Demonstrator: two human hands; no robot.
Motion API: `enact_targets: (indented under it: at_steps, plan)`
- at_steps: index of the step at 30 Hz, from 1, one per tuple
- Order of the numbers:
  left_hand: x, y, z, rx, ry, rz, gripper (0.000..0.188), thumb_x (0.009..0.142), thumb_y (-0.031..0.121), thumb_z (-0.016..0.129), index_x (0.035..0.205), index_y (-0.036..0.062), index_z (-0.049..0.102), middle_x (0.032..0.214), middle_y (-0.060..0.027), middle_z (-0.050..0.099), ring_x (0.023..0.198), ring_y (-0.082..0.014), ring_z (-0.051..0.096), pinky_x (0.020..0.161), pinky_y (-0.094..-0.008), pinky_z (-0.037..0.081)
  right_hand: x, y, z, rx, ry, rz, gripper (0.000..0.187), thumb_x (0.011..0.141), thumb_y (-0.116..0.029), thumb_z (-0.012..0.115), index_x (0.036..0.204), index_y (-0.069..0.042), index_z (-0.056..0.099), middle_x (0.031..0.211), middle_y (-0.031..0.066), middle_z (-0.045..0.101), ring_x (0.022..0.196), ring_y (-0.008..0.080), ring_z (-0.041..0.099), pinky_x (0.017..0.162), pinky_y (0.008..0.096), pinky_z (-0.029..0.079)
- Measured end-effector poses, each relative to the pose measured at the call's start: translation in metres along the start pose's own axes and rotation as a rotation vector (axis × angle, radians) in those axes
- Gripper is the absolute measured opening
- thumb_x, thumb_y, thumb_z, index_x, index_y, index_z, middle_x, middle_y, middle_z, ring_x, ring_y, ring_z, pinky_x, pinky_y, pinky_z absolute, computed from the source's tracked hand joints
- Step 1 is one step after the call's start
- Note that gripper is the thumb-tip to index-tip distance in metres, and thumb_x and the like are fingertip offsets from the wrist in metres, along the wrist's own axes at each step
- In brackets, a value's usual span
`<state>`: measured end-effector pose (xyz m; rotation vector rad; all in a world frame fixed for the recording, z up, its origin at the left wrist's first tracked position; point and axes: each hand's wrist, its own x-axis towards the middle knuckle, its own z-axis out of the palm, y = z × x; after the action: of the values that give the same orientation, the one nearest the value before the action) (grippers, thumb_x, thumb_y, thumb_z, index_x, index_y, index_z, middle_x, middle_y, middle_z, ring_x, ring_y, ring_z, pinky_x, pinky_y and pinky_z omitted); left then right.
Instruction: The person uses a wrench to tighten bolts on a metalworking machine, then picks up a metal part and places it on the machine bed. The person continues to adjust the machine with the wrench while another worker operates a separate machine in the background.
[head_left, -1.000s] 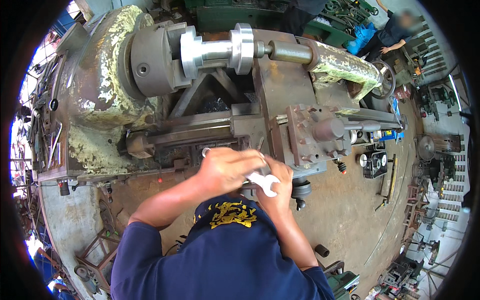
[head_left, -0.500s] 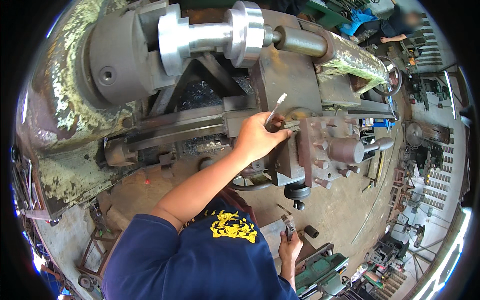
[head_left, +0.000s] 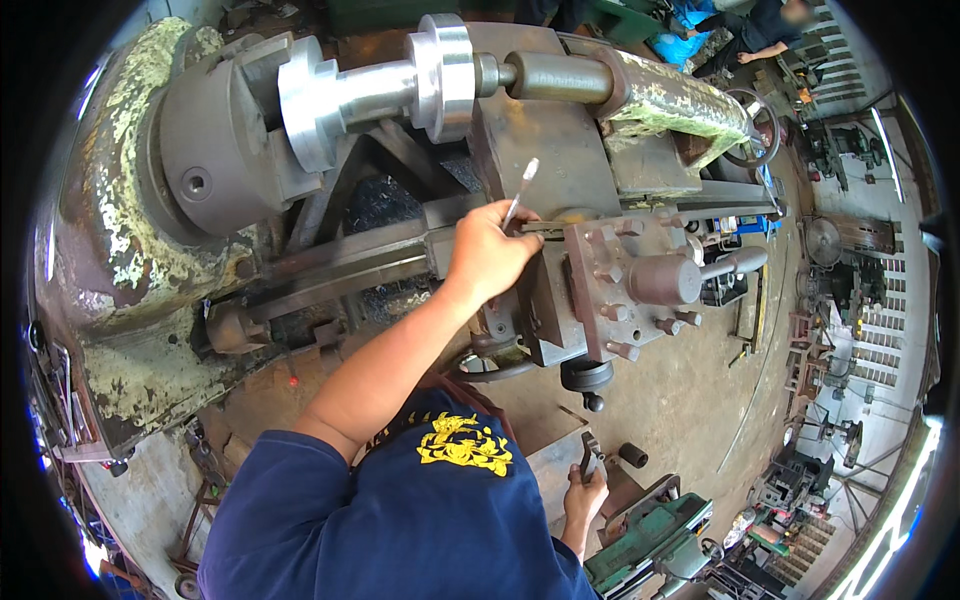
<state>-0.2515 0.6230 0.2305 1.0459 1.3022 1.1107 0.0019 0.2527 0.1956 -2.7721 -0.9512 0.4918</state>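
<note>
My left hand (head_left: 487, 252) is closed around a thin stick with a whitish tip (head_left: 529, 170), perhaps a small brush, which points up and away. Its fingertips are beside the cutting tool (head_left: 545, 228) in the lathe's square tool post (head_left: 610, 285); contact with it cannot be made out. Farther off, a shiny stepped metal workpiece (head_left: 378, 92) sits between the chuck (head_left: 215, 150) and the tailstock centre (head_left: 488, 74). Low on the right, my right hand (head_left: 585, 497) is closed on a dark metal tool that looks like a caliper (head_left: 590, 452).
The tool post's lever (head_left: 735, 263) juts out to the right. A handwheel (head_left: 490, 365) and a black ball crank (head_left: 588, 378) stick out toward me. A green machine (head_left: 655, 540) stands at lower right. Another person (head_left: 765, 40) is at the far right.
The view has shifted, so the lathe sits farther left. My left hand's stick now stands more upright. The caliper-like tool in my right hand has turned slightly.
</note>
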Motion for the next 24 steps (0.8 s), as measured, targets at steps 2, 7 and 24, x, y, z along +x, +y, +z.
enact_targets:
  at_steps: [2, 7, 24]
  plan:
    - [0.006, 0.0, -0.012, -0.06, 0.036, 0.018, 0.017, 0.076, 0.005, 0.077, 0.091, -0.0005, 0.071, 0.077, -0.006, 0.07, 0.071, -0.0108, 0.063, 0.069, -0.0276, 0.051, 0.003, -0.001, 0.001, 0.022, -0.003, -0.013, 0.035, 0.081, -0.022, 0.079, 0.073, 0.005, 0.058, 0.059, 0.0197, 0.056, 0.051, 0.0327, 0.051, 0.055, 0.0462, 0.042]
    - [0.003, -0.014, -0.056, 0.245, 0.306, 0.331, 0.012, 0.076, 0.0, 0.074, 0.087, -0.0006, 0.071, 0.082, -0.0112, 0.072, 0.073, -0.0206, 0.069, 0.069, -0.0309, 0.052, 0.009, 0.002, -0.001, 0.026, -0.013, -0.072, 0.035, 0.08, -0.022, 0.079, 0.074, 0.005, 0.058, 0.06, 0.0212, 0.057, 0.052, 0.035, 0.051, 0.055, 0.0468, 0.042]
    - [-0.04, -0.076, -0.099, 0.53, 0.272, 0.159, 0.019, 0.075, 0.006, 0.068, 0.093, 0.0065, 0.071, 0.092, -0.0168, 0.067, 0.085, -0.0392, 0.066, 0.075, -0.0455, 0.053, 0.03, 0.035, 0.019, 0.088, -0.043, -0.424, 0.021, 0.083, -0.007, 0.075, 0.092, 0.008, 0.063, 0.074, 0.0129, 0.067, 0.065, 0.0203, 0.063, 0.06, 0.0351, 0.05]
